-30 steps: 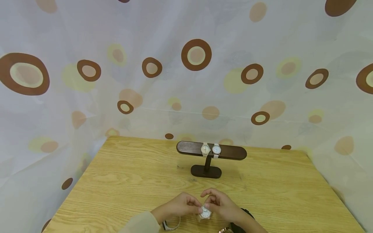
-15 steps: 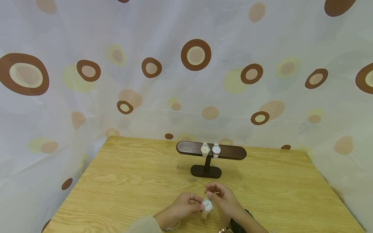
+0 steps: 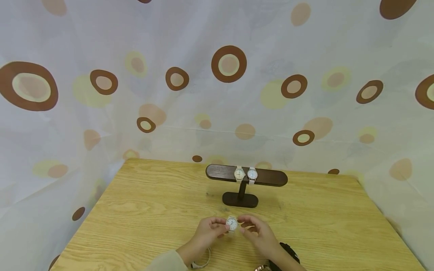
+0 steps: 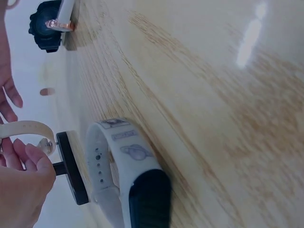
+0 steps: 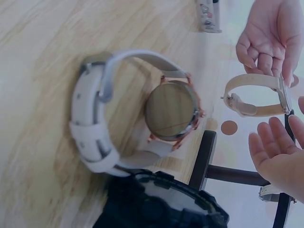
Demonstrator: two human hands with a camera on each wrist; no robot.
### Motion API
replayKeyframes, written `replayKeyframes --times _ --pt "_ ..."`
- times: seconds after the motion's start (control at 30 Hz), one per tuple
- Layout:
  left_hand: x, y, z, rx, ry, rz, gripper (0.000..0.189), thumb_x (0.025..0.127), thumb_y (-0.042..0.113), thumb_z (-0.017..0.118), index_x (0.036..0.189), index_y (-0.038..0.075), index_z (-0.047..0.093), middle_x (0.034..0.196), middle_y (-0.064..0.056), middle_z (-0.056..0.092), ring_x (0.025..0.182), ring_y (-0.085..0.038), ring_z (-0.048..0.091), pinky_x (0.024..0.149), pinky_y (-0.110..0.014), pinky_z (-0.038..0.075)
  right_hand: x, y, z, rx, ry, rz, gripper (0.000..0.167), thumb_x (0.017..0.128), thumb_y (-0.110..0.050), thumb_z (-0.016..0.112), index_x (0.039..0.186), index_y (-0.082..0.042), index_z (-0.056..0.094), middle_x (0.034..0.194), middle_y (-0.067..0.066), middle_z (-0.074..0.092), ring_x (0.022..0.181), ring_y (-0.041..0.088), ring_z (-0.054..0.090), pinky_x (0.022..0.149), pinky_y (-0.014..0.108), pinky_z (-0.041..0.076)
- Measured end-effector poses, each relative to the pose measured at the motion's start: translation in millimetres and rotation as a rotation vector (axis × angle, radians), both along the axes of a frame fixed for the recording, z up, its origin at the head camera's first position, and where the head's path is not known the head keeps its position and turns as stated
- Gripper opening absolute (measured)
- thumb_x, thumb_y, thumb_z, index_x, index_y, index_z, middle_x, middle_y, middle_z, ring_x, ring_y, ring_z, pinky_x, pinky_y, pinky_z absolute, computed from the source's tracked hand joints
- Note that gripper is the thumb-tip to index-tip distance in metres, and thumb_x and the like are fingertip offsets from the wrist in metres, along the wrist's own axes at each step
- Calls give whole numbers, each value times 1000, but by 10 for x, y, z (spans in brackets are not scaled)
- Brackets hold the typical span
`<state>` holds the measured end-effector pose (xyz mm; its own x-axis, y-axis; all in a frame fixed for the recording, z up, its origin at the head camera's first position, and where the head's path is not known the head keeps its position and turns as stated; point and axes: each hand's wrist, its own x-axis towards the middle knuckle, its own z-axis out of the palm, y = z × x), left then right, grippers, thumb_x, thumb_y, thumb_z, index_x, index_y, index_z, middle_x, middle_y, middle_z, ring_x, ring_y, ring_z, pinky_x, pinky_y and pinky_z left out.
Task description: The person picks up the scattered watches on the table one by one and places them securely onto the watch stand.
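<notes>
My left hand (image 3: 205,235) pinches a watch (image 3: 232,224) with a white dial between thumb and fingers, above the table in the head view. Its cream strap (image 5: 251,80) curves round into a loop in the right wrist view. Just to the right of the dial is my right hand (image 3: 259,235), its fingers loosely bent and apart from the watch. Beyond both hands a dark wooden watch stand (image 3: 217,172) bears a cream-strapped watch (image 3: 239,174) and a white-strapped watch (image 3: 252,174) side by side on its bar.
A white fitness band (image 4: 135,152) with a black screen lies by my left wrist. Near my right forearm are a black chunky watch (image 3: 288,251) and a rose-gold watch (image 5: 171,110) with a white strap. A patterned curtain (image 3: 190,139) hangs behind the table.
The watch has risen away from me and its dial has turned more upright, moving slightly left with my left hand. My right hand's fingers have come off its strap.
</notes>
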<state>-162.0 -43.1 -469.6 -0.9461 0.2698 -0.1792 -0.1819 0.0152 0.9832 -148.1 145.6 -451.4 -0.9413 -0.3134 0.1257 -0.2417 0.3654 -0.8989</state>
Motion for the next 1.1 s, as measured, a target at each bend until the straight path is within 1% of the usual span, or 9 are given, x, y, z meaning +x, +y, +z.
replayKeyframes --times 0.17,0.27,0.43,0.6,0.7,0.8,0.9,0.97,1.1 --pt "-28 -32 -20 22 11 13 26 87 12 63 105 -7 60 83 3 67 75 -5 60 76 -29 54 46 10 -32 122 124 7 29 89 -14 62 116 -4 59 115 14 60 98 26 56 79 30 50" --pt "-45 -44 -14 28 26 17 27 87 12 63 105 -8 59 82 4 66 75 -6 60 76 -28 54 66 16 -58 211 222 -10 30 86 -14 65 115 -6 60 114 8 62 100 27 56 81 37 51" --pt "-79 -73 25 13 66 46 27 87 10 62 105 -10 58 84 0 67 75 -6 60 75 -27 54 79 43 -88 384 489 -99 36 75 -7 75 108 -10 63 109 -1 62 100 19 55 81 37 52" --pt "-119 -113 54 1 115 87 28 87 7 61 104 -14 57 84 -4 69 72 -3 59 69 -22 53 45 99 -82 441 731 -163 46 63 -1 81 105 -8 64 103 1 61 95 17 53 76 35 50" --pt "-146 -142 65 -1 124 105 28 87 8 61 105 -13 58 84 -3 68 73 -3 59 71 -24 54 -1 149 -88 467 818 -162 47 63 -6 82 106 -6 63 105 6 60 97 21 53 75 41 49" --pt "-173 -174 72 -12 126 121 29 88 10 62 105 -12 58 85 -2 68 76 -4 60 75 -27 55 -48 197 -99 489 882 -155 38 81 -30 72 108 -5 62 108 11 59 98 26 53 75 49 48" --pt "-195 -205 90 -24 132 141 29 88 11 62 106 -11 58 85 -3 69 77 -4 60 74 -26 54 -90 245 -103 500 940 -168 53 92 -51 44 109 -4 61 112 17 58 99 32 52 74 55 46" --pt "-210 -225 101 -22 137 152 29 88 11 61 106 -12 58 84 -2 68 76 -4 60 73 -25 54 -119 273 -95 512 974 -189 62 93 -55 32 110 -3 60 112 19 57 98 34 51 74 57 44" --pt "-235 -265 132 -17 148 167 28 89 10 60 106 -12 57 83 0 67 77 -6 61 75 -26 54 -186 338 -58 534 1031 -219 64 94 -55 31 113 -1 58 113 21 55 101 37 49 76 58 41"
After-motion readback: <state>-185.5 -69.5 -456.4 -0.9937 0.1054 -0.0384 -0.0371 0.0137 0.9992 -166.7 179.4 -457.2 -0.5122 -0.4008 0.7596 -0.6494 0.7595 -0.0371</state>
